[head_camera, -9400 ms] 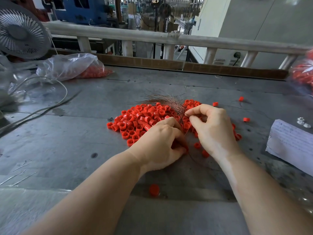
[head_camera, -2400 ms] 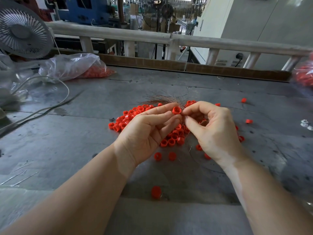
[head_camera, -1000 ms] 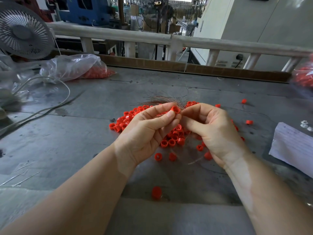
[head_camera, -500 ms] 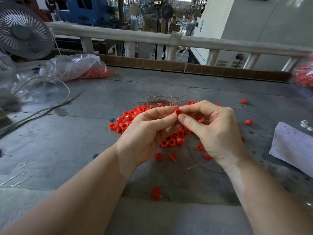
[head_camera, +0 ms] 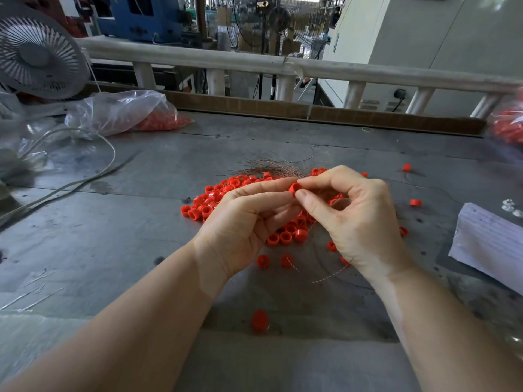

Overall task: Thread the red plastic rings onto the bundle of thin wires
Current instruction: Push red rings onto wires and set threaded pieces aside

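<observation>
A pile of small red plastic rings (head_camera: 215, 200) lies on the grey metal table (head_camera: 119, 239), with a bundle of thin coppery wires (head_camera: 271, 169) fanned out behind it. My left hand (head_camera: 243, 224) pinches one red ring (head_camera: 295, 189) between thumb and fingertips above the pile. My right hand (head_camera: 356, 219) meets it fingertip to fingertip and pinches a thin wire at the ring. That wire's loose end (head_camera: 331, 275) trails down onto the table below my right wrist. Several single rings (head_camera: 263, 261) lie scattered near my hands.
A clear bag of red rings (head_camera: 127, 111) and a white fan (head_camera: 36, 49) sit at the back left, with a pale cable (head_camera: 85, 179) curving across the table. A lined paper sheet (head_camera: 489, 244) lies at right. Another red ring (head_camera: 259, 320) rests near the front edge.
My hands have closed together over the pile; the ring in my left fingers now meets my right fingertips. The wire's loose end has shifted on the table below my right hand.
</observation>
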### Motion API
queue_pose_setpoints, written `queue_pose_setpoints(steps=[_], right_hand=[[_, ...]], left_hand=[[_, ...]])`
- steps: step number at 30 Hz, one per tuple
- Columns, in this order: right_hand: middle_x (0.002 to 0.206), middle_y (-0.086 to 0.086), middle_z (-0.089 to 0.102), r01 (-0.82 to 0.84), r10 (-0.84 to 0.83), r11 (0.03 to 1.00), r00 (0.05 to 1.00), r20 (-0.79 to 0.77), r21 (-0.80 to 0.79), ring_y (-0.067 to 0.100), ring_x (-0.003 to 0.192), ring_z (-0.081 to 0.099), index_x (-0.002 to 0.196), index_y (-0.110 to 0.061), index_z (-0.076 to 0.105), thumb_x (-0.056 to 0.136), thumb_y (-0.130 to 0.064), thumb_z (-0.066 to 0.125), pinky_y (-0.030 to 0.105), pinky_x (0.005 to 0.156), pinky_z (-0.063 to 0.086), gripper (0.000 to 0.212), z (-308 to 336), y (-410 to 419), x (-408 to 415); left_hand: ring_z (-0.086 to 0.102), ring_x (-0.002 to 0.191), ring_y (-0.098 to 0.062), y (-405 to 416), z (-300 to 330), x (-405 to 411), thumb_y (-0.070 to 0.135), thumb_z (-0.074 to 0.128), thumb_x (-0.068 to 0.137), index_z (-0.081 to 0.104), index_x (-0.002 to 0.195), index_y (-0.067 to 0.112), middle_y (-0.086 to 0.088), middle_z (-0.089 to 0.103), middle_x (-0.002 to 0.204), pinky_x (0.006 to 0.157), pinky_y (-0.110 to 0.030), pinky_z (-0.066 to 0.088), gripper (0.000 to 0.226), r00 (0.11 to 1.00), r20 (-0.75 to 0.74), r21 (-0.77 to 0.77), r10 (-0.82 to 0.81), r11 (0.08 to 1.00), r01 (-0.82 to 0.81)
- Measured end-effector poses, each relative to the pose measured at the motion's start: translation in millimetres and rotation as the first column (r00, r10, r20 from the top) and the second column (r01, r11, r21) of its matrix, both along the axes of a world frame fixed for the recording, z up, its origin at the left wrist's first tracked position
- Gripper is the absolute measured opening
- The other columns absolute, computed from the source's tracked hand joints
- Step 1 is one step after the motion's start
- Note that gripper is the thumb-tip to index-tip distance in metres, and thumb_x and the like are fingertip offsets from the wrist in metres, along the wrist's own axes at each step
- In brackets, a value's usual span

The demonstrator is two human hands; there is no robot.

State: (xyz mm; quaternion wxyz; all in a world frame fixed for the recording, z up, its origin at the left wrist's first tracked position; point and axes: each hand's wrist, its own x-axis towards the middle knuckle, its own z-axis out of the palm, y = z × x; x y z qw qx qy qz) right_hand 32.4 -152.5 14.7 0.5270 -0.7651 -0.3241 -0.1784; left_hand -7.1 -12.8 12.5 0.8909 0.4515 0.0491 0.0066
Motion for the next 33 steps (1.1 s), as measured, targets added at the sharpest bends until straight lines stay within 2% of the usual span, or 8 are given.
queue_pose_setpoints(steps=[5, 17, 24, 29, 33], right_hand=[[0.079, -0.004, 0.068, -0.001, 0.001, 1.0, 1.0, 0.01, -0.007, 0.007, 0.072, 0.062, 0.086, -0.016, 0.073, 0.08, -0.009, 0.073, 0.012, 0.065, 0.042, 0.01, 0.2, -0.2, -0.3], [0.081, -0.002, 0.07, -0.019, 0.02, 1.0, 1.0, -0.012, 0.015, 0.012, 0.074, 0.064, 0.087, -0.018, 0.072, 0.08, -0.013, 0.072, 0.018, 0.065, 0.047, 0.009, -0.4, 0.6, -0.4], [0.077, -0.002, 0.071, -0.093, 0.111, 0.988, 0.981, -0.157, 0.121, 0.01, 0.071, 0.065, 0.083, -0.019, 0.071, 0.078, -0.014, 0.074, 0.022, 0.068, 0.051, 0.008, -0.1, 0.3, 2.1], [0.071, -0.002, 0.072, -0.163, 0.251, 0.939, 0.926, -0.282, 0.302, 0.003, 0.062, 0.064, 0.08, -0.015, 0.07, 0.07, -0.023, 0.071, 0.01, 0.056, 0.044, 0.012, 4.7, 1.2, -0.2], [0.069, 0.001, 0.071, -0.117, 0.244, 0.938, 0.891, -0.382, 0.325, 0.004, 0.059, 0.06, 0.076, -0.016, 0.071, 0.068, -0.028, 0.068, 0.014, 0.048, 0.042, 0.015, 6.6, -2.3, 1.5]], left_hand=[[0.069, 0.064, -0.015, -0.7, 0.9, -1.0, -0.003, 0.062, 0.06, 0.075, 0.073, 0.003, -0.012, 0.071, 0.071, 0.062, -0.019, 0.057, 0.019, 0.999, 0.025, 0.027, 0.021, 0.999, -0.022], [0.068, 0.06, -0.011, -2.2, -2.1, 0.0, 0.003, 0.064, 0.061, 0.076, 0.069, 0.008, -0.007, 0.071, 0.068, 0.059, -0.015, 0.054, 0.015, 0.991, 0.107, 0.118, 0.076, 0.989, -0.088], [0.067, 0.058, -0.008, -1.6, -0.2, 0.1, 0.004, 0.063, 0.062, 0.075, 0.067, 0.009, -0.005, 0.07, 0.065, 0.058, -0.014, 0.053, 0.014, 0.99, 0.124, 0.075, 0.061, 0.995, -0.071], [0.069, 0.063, -0.01, -2.7, 0.7, -0.6, 0.002, 0.061, 0.064, 0.074, 0.067, 0.007, -0.007, 0.071, 0.068, 0.058, -0.014, 0.053, 0.014, 0.991, 0.127, 0.013, 0.034, 0.999, -0.036], [0.07, 0.066, -0.011, -2.0, 1.0, -0.4, 0.003, 0.063, 0.063, 0.075, 0.068, 0.007, -0.007, 0.071, 0.07, 0.059, -0.015, 0.053, 0.013, 0.992, 0.124, 0.011, 0.037, 0.999, -0.039]])
